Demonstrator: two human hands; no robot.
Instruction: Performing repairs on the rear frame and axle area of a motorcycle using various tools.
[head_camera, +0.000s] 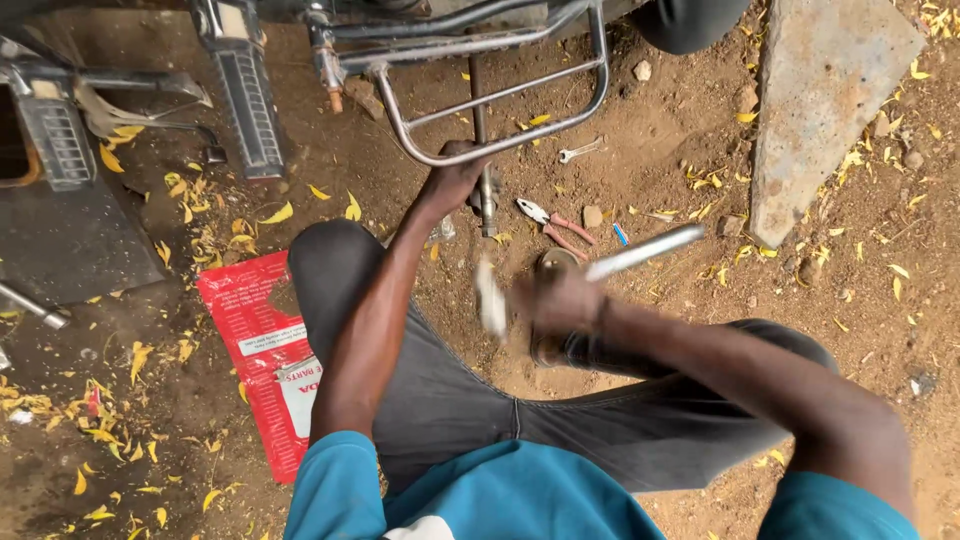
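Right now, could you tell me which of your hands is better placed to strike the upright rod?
Probably the right. The right hand holds the metal bar near the upright rod, while the left hand grips that rod.

Soft, even daylight fills the scene, with no hard shadows on the dirt ground (660, 170); only the far left under the dark machine parts (60, 230) sinks into dimness. The right hand (560, 300) and the metal tool (640, 252) it swings smear with motion blur, and a pale highlight runs along the tool. The left hand (450, 185), pliers (555, 225) and scattered yellow leaves (200, 240) stay sharp. Straight edges bow slightly near the frame's borders.
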